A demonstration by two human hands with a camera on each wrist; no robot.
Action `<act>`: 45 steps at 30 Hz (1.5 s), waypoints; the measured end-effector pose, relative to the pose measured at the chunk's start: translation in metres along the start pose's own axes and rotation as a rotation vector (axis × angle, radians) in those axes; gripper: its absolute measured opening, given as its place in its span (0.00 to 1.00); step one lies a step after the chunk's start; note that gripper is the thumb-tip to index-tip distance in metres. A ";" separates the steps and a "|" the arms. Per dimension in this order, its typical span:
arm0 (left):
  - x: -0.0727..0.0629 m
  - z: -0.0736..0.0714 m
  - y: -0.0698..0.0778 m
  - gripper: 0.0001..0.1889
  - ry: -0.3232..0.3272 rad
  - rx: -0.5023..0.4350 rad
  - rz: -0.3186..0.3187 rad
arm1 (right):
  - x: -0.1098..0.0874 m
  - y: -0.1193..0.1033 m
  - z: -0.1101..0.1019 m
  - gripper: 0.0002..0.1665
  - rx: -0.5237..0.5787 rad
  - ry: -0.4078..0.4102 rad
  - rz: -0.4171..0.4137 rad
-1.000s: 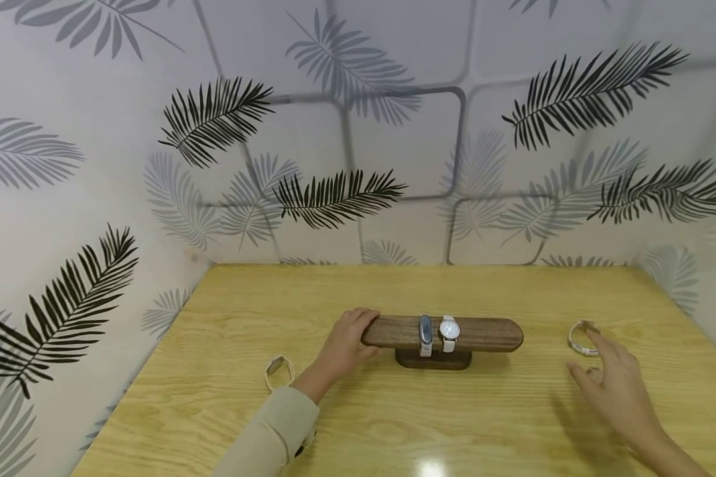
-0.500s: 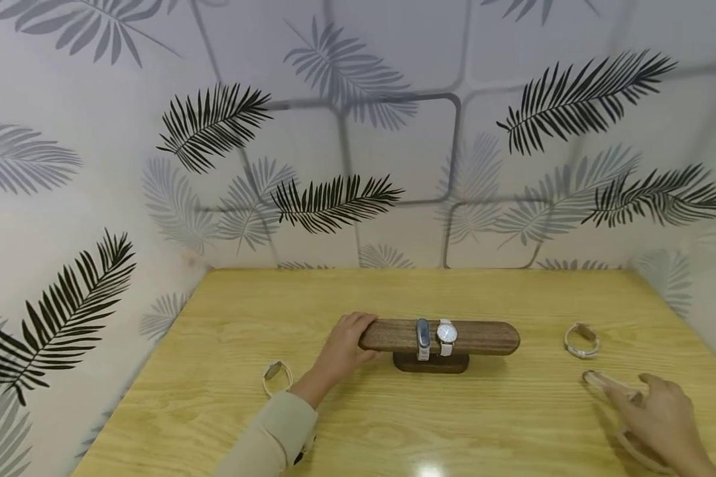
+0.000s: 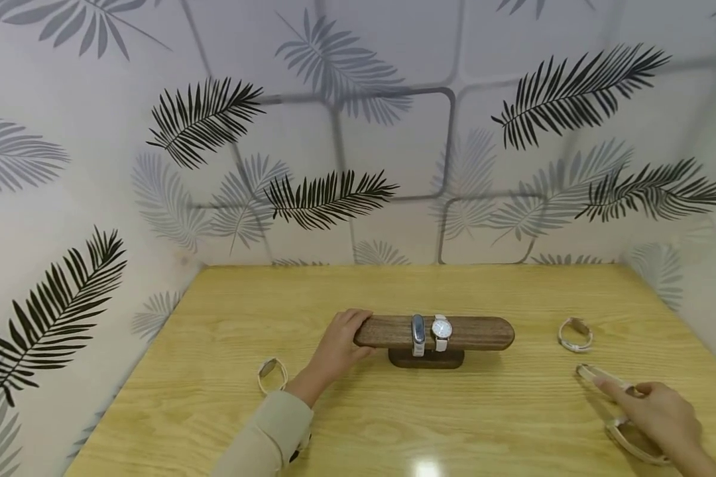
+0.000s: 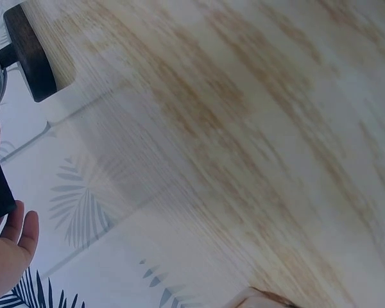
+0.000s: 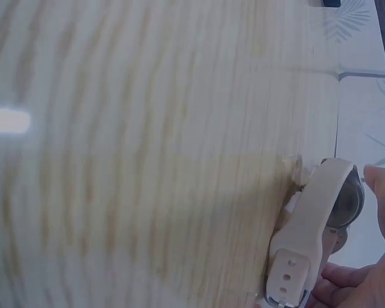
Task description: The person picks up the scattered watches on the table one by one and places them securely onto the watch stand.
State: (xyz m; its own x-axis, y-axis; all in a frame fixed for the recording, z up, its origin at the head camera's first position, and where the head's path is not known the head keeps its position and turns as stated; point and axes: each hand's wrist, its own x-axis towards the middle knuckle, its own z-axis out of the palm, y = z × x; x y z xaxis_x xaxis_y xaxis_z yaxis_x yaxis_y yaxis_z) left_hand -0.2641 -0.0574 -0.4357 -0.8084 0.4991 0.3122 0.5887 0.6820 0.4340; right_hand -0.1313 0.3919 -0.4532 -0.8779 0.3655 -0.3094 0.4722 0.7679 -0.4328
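Note:
A dark wooden watch stand point(image 3: 483, 333) carries a dark-screened smart band point(image 3: 418, 331) and a round white-faced watch point(image 3: 441, 329) on its bar. My left hand point(image 3: 337, 348) grips the bar's left end. In the left wrist view, fingers point(image 4: 27, 231) curl at the bar's dark tip. To the right, my right hand point(image 3: 662, 414) pinches a cream-strapped watch point(image 3: 602, 377) low over the table. Its dark round case and buckled strap point(image 5: 308, 224) show in the right wrist view, between thumb and fingers. A second pale strap loop point(image 3: 629, 447) lies partly hidden under that hand.
One looped watch point(image 3: 575, 334) lies behind the right hand, and another watch point(image 3: 272, 375) sits left of the left forearm. The wooden table point(image 3: 394, 424) meets a leaf-patterned wall point(image 3: 394, 152) at its back and sides.
My right hand has come down and toward the near right from beside the looped watch, and now holds the cream-strapped watch. The left hand keeps its grip on the stand.

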 end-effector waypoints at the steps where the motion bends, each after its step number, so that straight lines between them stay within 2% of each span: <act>1: 0.000 0.000 0.000 0.31 -0.003 -0.001 -0.003 | 0.000 0.000 0.001 0.60 0.008 0.002 0.000; 6: -0.002 0.001 0.001 0.31 -0.020 0.001 -0.015 | -0.002 -0.003 0.007 0.58 0.057 0.056 0.022; 12: -0.001 0.001 0.000 0.31 -0.001 0.010 -0.006 | -0.005 -0.010 0.011 0.58 0.060 0.120 0.069; 19: 0.001 -0.001 0.001 0.31 0.003 0.009 0.009 | -0.005 -0.015 0.011 0.53 0.078 0.111 0.167; 26: 0.003 0.002 -0.002 0.32 -0.031 0.003 -0.038 | -0.003 -0.011 0.009 0.52 0.093 0.087 0.073; 30: 0.002 0.002 -0.002 0.32 -0.041 -0.015 -0.053 | -0.003 -0.010 0.010 0.49 0.083 0.156 0.027; 36: 0.001 0.003 -0.003 0.32 -0.039 -0.008 -0.035 | -0.003 -0.009 0.012 0.43 0.056 0.242 -0.046; 45: 0.001 0.003 -0.004 0.32 -0.036 -0.023 -0.037 | -0.005 -0.015 0.017 0.33 0.045 0.384 -0.291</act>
State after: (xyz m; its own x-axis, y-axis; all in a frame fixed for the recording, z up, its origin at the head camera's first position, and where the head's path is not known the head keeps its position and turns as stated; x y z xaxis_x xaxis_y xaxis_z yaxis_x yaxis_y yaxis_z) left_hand -0.2668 -0.0582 -0.4391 -0.8286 0.4933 0.2649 0.5580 0.6880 0.4641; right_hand -0.1332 0.3697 -0.4592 -0.9359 0.3132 0.1613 0.1981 0.8465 -0.4942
